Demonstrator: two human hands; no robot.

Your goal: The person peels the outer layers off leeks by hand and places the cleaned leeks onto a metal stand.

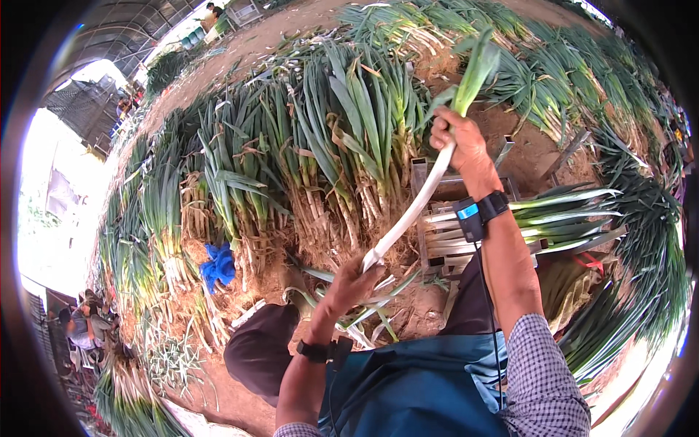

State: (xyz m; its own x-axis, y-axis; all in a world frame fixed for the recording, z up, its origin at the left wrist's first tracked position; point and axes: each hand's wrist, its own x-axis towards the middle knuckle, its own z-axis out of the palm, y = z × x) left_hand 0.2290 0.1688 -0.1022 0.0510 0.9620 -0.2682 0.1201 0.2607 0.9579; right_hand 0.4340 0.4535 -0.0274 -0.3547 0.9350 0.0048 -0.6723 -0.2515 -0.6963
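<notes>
A long leek-like stalk (415, 205), white below and green at the top, slants across the middle of the view. Around its upper part, just under the green leaves, my right hand (461, 139) is closed. My left hand (349, 287) grips the lower white end; the fingers partly hide that end. To the right, a metal frame (420, 218) holds several white and green stalks (568, 210) lying side by side. Loose stripped leaves (377, 311) lie on the dirt below my left hand.
Bundles of unpeeled stalks (349, 142) with dry roots stand in a row ahead. A blue cloth (217, 267) lies against them. More bundles (546, 93) spread over the ground at the far right. Another person (87, 325) sits at the far left.
</notes>
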